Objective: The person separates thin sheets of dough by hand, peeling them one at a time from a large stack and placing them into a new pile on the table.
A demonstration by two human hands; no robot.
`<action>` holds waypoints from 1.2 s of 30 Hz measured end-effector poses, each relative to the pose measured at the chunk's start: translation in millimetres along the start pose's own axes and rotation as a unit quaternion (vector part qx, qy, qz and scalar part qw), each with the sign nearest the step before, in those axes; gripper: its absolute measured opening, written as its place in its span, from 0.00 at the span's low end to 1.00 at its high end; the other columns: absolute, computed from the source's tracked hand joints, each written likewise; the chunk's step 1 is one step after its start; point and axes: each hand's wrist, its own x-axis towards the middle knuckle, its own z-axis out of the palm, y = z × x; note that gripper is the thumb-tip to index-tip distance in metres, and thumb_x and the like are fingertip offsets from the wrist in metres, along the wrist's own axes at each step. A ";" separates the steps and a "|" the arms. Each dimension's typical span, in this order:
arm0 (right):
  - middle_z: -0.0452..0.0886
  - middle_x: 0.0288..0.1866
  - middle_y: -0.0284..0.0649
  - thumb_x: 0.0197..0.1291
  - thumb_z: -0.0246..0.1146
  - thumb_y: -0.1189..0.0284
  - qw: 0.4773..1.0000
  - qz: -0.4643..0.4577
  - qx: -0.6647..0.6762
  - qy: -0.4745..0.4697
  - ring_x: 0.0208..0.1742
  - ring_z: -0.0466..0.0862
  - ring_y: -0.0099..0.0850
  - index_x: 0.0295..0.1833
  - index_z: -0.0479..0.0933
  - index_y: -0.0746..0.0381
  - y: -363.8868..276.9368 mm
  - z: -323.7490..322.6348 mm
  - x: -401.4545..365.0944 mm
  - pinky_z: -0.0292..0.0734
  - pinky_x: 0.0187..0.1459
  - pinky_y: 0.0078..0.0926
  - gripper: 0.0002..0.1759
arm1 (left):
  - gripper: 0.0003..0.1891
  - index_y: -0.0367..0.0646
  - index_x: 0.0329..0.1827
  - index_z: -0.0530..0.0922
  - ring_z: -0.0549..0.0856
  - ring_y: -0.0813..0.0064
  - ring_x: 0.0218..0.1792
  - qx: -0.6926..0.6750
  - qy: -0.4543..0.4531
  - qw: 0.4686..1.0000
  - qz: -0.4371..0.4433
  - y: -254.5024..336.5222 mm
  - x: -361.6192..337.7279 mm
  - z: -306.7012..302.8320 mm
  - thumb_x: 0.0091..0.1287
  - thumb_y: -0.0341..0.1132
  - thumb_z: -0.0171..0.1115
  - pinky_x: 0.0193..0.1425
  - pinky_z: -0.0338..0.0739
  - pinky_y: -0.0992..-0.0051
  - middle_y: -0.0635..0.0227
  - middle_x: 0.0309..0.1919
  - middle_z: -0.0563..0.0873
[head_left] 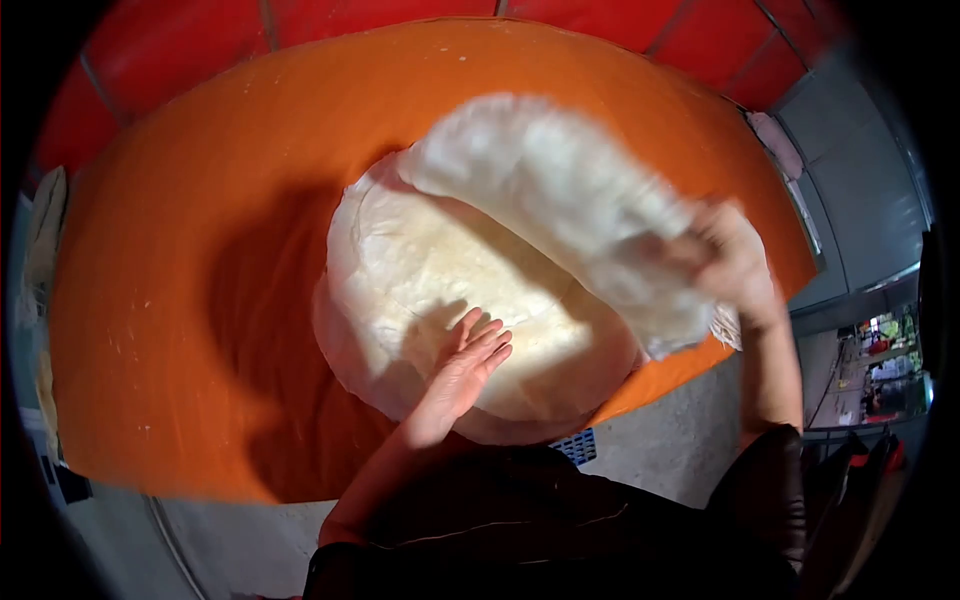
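Note:
A large round of thin pale dough point(400, 260) lies on an orange cloth point(160, 300). Another pale sheet point(540, 165), blurred by motion, is raised over its upper right part, and its near end is at my right hand point(725, 260). That hand is blurred, with its fingers closed on the sheet's edge. My left hand point(468, 365) is over the near middle of the round, fingers spread and holding nothing. Whether its palm touches the dough is hard to tell.
Red tiles point(190, 35) run behind the cloth. At the far left edge hangs a pale cloth point(45, 235). A pink rolled item point(775, 145) lies at the right edge, beside grey panels point(850, 170). A blue grid point(575, 447) shows below the near edge.

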 end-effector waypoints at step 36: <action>0.68 0.60 0.41 0.44 0.71 0.67 0.773 0.288 0.548 0.138 0.61 0.67 0.30 0.66 0.54 0.67 296.4 130.3 -139.1 0.65 0.59 0.27 0.46 | 0.21 0.37 0.59 0.64 0.74 0.67 0.50 0.287 0.103 0.952 0.018 44.3 55.5 4.4 0.65 0.35 0.49 0.58 0.67 0.71 0.60 0.54 0.72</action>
